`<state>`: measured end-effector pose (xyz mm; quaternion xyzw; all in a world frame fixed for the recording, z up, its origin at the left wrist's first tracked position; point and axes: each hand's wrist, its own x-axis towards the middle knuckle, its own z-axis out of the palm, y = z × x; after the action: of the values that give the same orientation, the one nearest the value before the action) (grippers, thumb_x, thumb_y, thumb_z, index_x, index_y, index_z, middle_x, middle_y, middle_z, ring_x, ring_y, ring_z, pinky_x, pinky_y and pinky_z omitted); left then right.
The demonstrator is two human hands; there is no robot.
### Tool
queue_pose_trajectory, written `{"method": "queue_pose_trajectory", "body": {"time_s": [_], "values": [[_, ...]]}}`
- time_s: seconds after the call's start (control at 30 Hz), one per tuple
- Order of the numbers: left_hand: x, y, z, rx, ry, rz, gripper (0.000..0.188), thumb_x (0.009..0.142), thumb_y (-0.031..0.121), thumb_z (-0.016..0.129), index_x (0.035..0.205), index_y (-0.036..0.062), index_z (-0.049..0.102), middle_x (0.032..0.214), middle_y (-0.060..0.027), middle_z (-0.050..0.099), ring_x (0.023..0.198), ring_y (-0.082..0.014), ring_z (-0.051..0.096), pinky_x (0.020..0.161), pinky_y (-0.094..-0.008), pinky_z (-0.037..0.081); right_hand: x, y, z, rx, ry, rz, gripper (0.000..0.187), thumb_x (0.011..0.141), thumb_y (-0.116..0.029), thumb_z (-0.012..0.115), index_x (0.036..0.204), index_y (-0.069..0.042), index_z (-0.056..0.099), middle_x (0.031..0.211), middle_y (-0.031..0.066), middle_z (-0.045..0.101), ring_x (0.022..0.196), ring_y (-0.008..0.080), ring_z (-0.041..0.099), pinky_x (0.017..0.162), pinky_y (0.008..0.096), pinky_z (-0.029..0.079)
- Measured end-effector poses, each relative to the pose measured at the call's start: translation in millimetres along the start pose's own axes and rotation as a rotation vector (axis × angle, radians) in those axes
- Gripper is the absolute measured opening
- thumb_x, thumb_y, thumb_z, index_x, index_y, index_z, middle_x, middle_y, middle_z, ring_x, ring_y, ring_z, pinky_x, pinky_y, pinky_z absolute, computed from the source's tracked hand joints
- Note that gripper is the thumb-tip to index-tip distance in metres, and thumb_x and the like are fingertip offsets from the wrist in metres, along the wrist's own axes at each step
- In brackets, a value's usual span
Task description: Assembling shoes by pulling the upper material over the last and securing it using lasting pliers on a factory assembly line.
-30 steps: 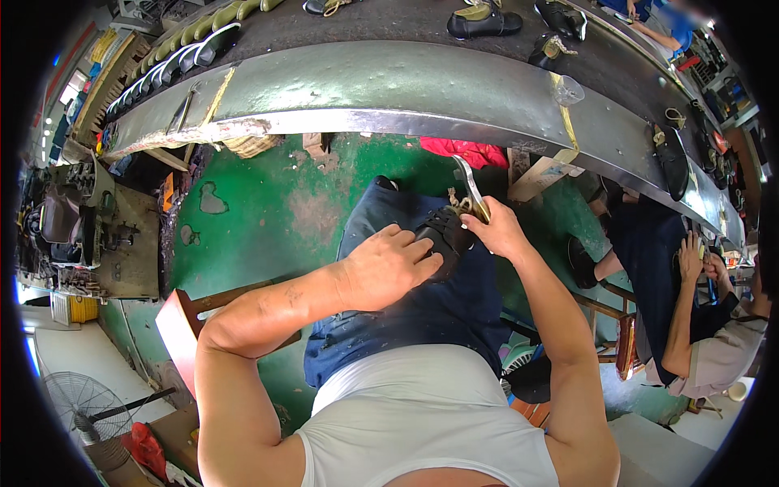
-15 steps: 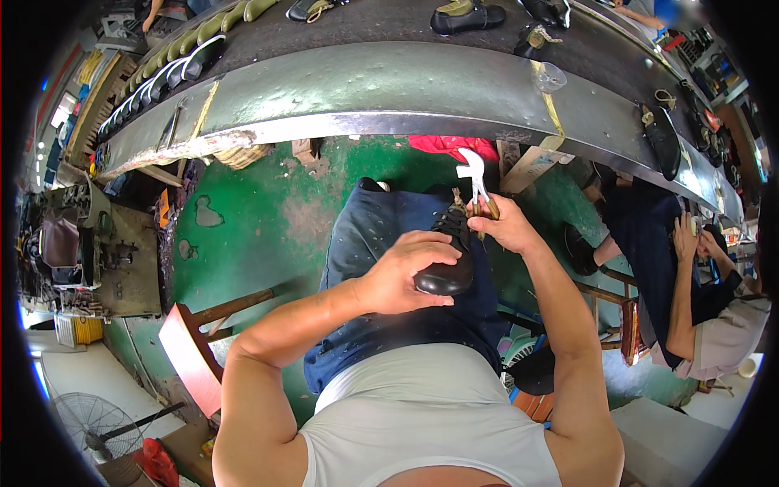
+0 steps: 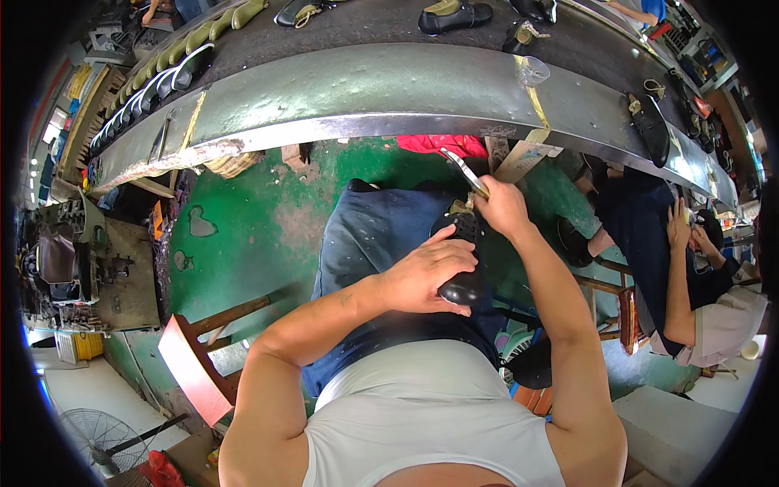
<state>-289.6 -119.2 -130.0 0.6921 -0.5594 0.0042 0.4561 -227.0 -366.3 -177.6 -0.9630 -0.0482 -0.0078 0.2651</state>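
Observation:
A black lace-up shoe (image 3: 463,287) rests over my lap, its rounded toe toward me. My left hand (image 3: 426,272) is closed around the front of the shoe, the fingers across its upper. Beyond the laces, a tan piece (image 3: 461,207) shows at the shoe's opening. My right hand (image 3: 503,207) grips a pair of metal lasting pincers (image 3: 465,172) beside the heel end. The pincers' head points away from me, toward the bench, and is seen nearly edge-on. Most of their handles are hidden in my fist.
Ahead runs a metal-edged bench (image 3: 341,81) with several shoes, including a black one (image 3: 454,18), on its dark top. A red cloth (image 3: 442,144) lies beneath the edge. At right sits another person (image 3: 690,300). A wooden chair (image 3: 195,369) and a fan (image 3: 101,446) stand left.
My right hand has turned the pincers, so their head shows edge-on, and closed more fully around them. The shoe and my left hand have shifted slightly right.

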Motion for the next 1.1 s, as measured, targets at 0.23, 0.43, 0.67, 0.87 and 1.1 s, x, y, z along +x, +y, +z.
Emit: {"method": "queue_pose_trajectory", "body": {"time_s": [0.23, 0.43, 0.67, 0.87, 1.1], "values": [[17, -27, -41, -0.062, 0.459, -0.42, 0.054, 0.08, 0.027, 0.083, 0.117, 0.0007, 0.054, 0.099, -0.0125, 0.068, 0.096, -0.0231, 0.068, 0.091, -0.0406, 0.054, -37, 39, 23, 0.768, -0.065, 0.443, 0.026, 0.092, -0.019, 0.067, 0.109, 0.0, 0.062, 0.082, 0.0082, 0.063, 0.074, 0.0199, 0.062, 0.066, 0.0335, 0.05], [24, -90, -24, -0.182, 0.285, -1.216, 0.095, 0.078, 0.051, 0.082, 0.133, -0.0146, 0.041, 0.116, -0.026, 0.063, 0.107, -0.0294, 0.064, 0.093, -0.0359, 0.051, -124, -5, 22, 1.058, -0.213, 0.552, 0.032, 0.095, -0.014, 0.061, 0.124, 0.001, 0.059, 0.088, 0.0017, 0.061, 0.077, 0.01, 0.057, 0.067, 0.0269, 0.048], [-51, -57, 6, -0.059, -0.016, -1.102, 0.081, 0.085, 0.039, 0.072, 0.142, -0.0097, 0.04, 0.129, -0.0332, 0.057, 0.117, -0.0418, 0.06, 0.101, -0.0402, 0.048, -155, -36, 7, 0.529, -0.411, 0.336, 0.022, 0.095, -0.021, 0.061, 0.108, -0.002, 0.061, 0.08, 0.0045, 0.062, 0.07, 0.013, 0.057, 0.067, 0.0296, 0.048], [-61, -57, 22, 0.313, 0.109, -0.925, 0.026, 0.096, 0.019, 0.057, 0.11, -0.0026, 0.063, 0.092, -0.0277, 0.068, 0.086, -0.0433, 0.067, 0.078, -0.0486, 0.054, -130, -60, -7, 0.437, -0.489, 0.196, 0.022, 0.093, -0.021, 0.061, 0.103, -0.002, 0.057, 0.079, 0.0184, 0.061, 0.074, 0.0358, 0.061, 0.071, 0.0407, 0.048], [-48, -41, 24, 0.476, -0.018, -0.848, 0.026, 0.095, 0.02, 0.057, 0.103, -0.0038, 0.061, 0.08, -0.0206, 0.068, 0.07, -0.0384, 0.068, 0.065, -0.047, 0.055, -103, -60, -19, 0.594, -0.833, 0.407, 0.021, 0.095, -0.021, 0.06, 0.105, -0.003, 0.06, 0.082, 0.0097, 0.067, 0.081, 0.0196, 0.067, 0.07, 0.0371, 0.051]]}}
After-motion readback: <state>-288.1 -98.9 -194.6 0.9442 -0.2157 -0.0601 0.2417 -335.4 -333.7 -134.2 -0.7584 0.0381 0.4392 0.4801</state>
